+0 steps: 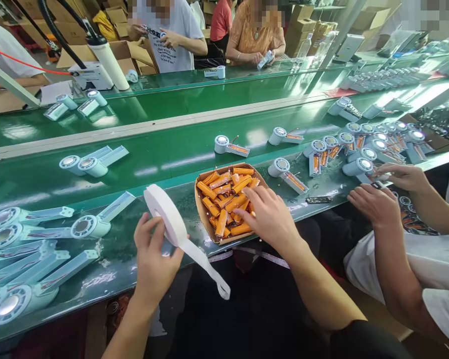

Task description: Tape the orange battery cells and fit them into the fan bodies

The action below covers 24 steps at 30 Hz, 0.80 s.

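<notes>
My left hand (155, 257) grips a large roll of white tape (168, 214) by its core, and a loose strip hangs from the roll with its end curled. My right hand (269, 214) is over the right side of a shallow cardboard box (201, 212) on the bench. Its fingers are curved, with thumb and forefinger apart at the orange-wrapped batteries (224, 187) heaped in the box. Whether a fingertip touches one of them is hard to make out. Several pale blue handheld fan bodies (92, 225) with open handles lie left of the tape.
A green conveyor belt (164, 134) runs behind the box, carrying fan bodies. Right of the box, more fan bodies (318, 149) hold orange batteries; a dark strip-shaped part (319, 199) lies nearby. A co-worker's hands (377, 202) work at the right. Other people sit across the line.
</notes>
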Each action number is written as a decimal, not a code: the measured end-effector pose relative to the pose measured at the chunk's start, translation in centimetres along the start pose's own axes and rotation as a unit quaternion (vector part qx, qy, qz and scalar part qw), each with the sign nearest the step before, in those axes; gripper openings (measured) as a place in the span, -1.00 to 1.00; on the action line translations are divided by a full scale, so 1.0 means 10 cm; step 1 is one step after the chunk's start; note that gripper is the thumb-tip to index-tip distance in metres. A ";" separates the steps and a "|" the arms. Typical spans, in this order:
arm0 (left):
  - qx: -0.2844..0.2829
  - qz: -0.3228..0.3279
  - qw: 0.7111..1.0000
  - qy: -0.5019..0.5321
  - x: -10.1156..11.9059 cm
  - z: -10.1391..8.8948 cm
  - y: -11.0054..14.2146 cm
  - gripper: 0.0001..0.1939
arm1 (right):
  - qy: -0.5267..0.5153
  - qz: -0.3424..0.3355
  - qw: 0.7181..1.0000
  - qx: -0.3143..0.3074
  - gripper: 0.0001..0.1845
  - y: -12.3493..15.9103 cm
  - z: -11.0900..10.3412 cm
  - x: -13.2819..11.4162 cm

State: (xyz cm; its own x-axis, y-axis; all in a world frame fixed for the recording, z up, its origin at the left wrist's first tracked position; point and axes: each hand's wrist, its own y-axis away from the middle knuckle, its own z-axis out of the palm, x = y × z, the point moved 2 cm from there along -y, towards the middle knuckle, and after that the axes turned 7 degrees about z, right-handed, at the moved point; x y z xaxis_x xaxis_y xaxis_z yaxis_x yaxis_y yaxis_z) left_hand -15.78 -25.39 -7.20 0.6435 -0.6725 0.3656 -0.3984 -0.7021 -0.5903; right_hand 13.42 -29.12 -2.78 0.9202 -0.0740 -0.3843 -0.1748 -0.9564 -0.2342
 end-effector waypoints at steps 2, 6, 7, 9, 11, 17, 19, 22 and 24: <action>0.017 0.009 1.000 -0.006 0.08 0.02 -0.02 -0.37 | 0.049 0.042 0.998 0.013 -0.61 -0.09 0.07 0.08; 0.027 0.059 0.998 -0.027 0.14 0.00 -0.05 -0.42 | -0.126 0.007 0.990 0.055 -0.82 -0.04 0.17 0.15; 0.025 0.070 0.997 -0.030 0.14 -0.01 -0.05 -0.42 | -0.212 -0.004 0.974 0.075 -0.85 0.00 0.16 0.16; 0.019 0.090 0.995 -0.031 0.15 -0.03 -0.05 -0.43 | -0.387 -0.005 0.917 0.094 -0.83 0.08 0.11 0.16; 0.012 0.106 0.994 -0.031 0.17 -0.04 -0.06 -0.43 | -0.520 0.019 0.851 0.075 -0.70 0.14 0.06 0.14; -0.014 0.125 0.991 -0.040 0.26 -0.01 -0.07 -0.48 | -0.682 0.061 0.728 -0.025 -0.54 0.24 -0.08 -0.03; -0.020 0.123 0.991 -0.037 0.27 0.00 -0.06 -0.48 | -0.687 0.080 0.721 -0.042 -0.51 0.27 -0.09 -0.06; -0.022 0.121 0.992 -0.035 0.28 0.01 -0.05 -0.48 | -0.600 0.090 0.793 -0.063 -0.42 0.27 -0.07 -0.05; -0.026 0.120 0.992 -0.036 0.28 0.02 -0.04 -0.49 | -0.474 0.074 0.875 -0.056 -0.37 0.26 -0.08 -0.02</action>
State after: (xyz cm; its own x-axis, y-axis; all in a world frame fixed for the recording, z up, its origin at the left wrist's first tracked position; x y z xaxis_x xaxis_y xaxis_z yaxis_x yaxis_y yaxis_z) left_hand -13.72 -26.90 -6.04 0.5702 -0.8046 0.1659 -0.5777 -0.5363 -0.6153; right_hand 13.05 -31.80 -2.58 0.1762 0.0182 -0.9842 -0.1836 -0.9817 -0.0510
